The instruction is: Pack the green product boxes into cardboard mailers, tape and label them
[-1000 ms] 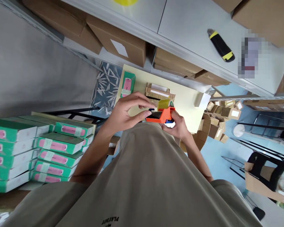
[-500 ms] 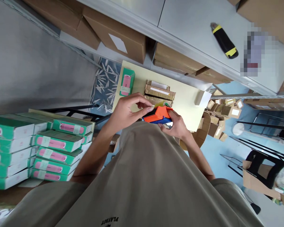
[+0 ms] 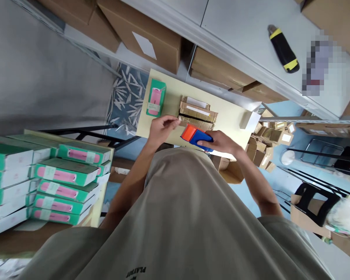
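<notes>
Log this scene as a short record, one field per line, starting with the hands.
left hand: the left hand has thumb and forefinger together at the near edge of the cardboard packages; anything pinched is too small to tell
right hand: the right hand grips an orange-and-blue tool
table: the pale yellow table bears the packages, a green box and a white box
shelf: a black-and-yellow tool
left side: stacked green boxes with pink pictures

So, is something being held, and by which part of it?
The right hand holds the tape dispenser by its blue end. Whether the left hand pinches anything cannot be told.
</notes>
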Demonstrator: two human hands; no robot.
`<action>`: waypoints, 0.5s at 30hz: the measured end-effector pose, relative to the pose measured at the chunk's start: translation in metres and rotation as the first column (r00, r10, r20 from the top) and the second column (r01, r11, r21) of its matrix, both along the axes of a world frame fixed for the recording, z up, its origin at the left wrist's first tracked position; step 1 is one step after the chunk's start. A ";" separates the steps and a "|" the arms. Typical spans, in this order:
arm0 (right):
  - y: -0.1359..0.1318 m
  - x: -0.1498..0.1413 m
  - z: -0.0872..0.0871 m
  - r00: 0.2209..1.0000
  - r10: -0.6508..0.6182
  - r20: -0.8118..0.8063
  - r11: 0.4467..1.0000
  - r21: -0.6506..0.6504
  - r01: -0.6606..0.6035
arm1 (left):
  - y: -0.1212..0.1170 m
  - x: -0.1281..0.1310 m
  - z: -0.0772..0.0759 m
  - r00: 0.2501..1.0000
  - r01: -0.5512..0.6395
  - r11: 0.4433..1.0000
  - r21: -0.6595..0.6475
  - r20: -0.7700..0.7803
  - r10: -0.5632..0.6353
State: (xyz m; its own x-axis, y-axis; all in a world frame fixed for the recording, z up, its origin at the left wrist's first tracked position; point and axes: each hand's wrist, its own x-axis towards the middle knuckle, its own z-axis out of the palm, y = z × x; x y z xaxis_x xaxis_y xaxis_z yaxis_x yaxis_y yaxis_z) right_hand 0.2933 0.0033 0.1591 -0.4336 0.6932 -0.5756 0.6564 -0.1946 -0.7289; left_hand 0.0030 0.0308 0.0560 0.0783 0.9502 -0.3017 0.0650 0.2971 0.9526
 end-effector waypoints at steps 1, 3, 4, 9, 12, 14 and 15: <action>0.006 0.008 0.002 1.000 0.002 0.015 0.999 -0.048 -0.001 | 0.004 -0.002 -0.008 0.999 -0.051 0.999 -0.016 -0.011 0.051; 0.021 0.022 0.006 0.999 -0.021 0.044 0.988 -0.149 0.027 | 0.015 -0.004 -0.023 0.992 -0.125 0.991 -0.044 -0.021 0.124; 0.029 0.028 0.006 0.998 -0.035 0.055 0.980 -0.194 0.045 | 0.020 -0.004 -0.030 0.990 -0.143 0.988 -0.057 -0.017 0.142; 0.071 0.037 -0.017 0.996 -0.007 0.094 0.966 -0.258 0.031 | 0.038 0.005 -0.063 0.977 -0.209 0.974 -0.090 0.032 0.213; 0.088 0.035 -0.044 0.990 0.044 0.132 0.963 -0.271 -0.007 | 0.038 0.011 -0.082 0.969 -0.243 0.964 -0.110 0.015 0.246; 0.095 0.034 -0.060 0.985 0.061 0.160 0.960 -0.278 -0.014 | 0.035 0.013 -0.093 0.964 -0.264 0.957 -0.117 0.000 0.266; 0.097 0.034 -0.067 0.983 0.061 0.171 0.961 -0.278 -0.012 | 0.034 0.015 -0.099 0.961 -0.277 0.954 -0.119 -0.009 0.278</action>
